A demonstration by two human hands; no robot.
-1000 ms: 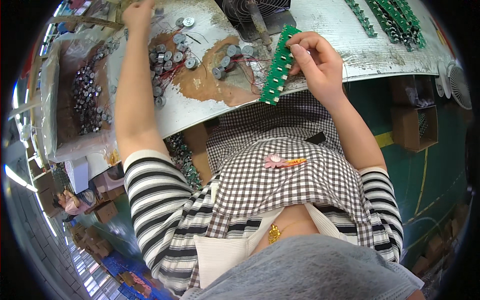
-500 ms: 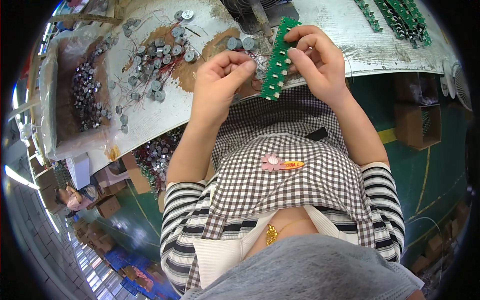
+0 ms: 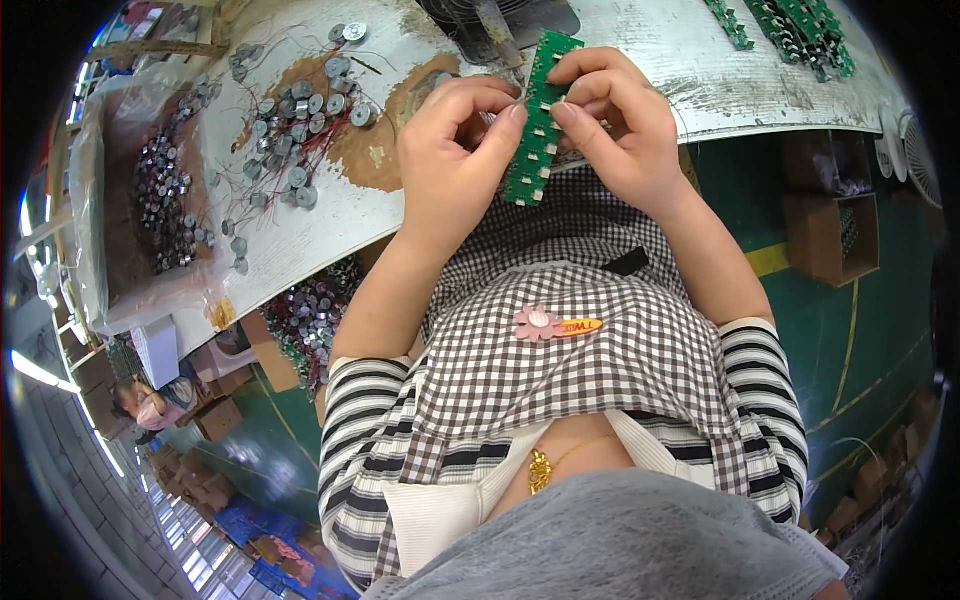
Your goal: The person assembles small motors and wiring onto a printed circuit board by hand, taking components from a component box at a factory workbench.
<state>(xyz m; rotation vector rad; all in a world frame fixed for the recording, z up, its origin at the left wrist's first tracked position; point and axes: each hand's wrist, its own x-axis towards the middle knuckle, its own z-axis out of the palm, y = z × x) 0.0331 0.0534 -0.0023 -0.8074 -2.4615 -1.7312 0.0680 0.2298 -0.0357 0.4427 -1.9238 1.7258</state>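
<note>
A long green circuit board strip (image 3: 531, 140) with a row of small white connectors stands tilted between my hands, over the table's near edge. My right hand (image 3: 628, 125) grips its right edge between thumb and fingers. On the board's left side, my left hand (image 3: 455, 150) is closed in a pinch, thumb and fingertips at the upper part of the strip. Whatever lies between those fingertips is too small to make out. Small round grey motors (image 3: 300, 125) with thin red wires lie loose on the table, left of my left hand.
A plastic-lined box (image 3: 100, 240) of many motors stands at the table's left. Behind the board is a dark fan-like device (image 3: 500, 25) with a metal post. More green boards (image 3: 800, 35) lie far right. Below the table are cardboard boxes (image 3: 830, 235); a person (image 3: 155, 405) sits far left.
My left hand has moved right and up to the board, its fingertips now meeting the board's left edge. The board and my right hand have shifted slightly left.
</note>
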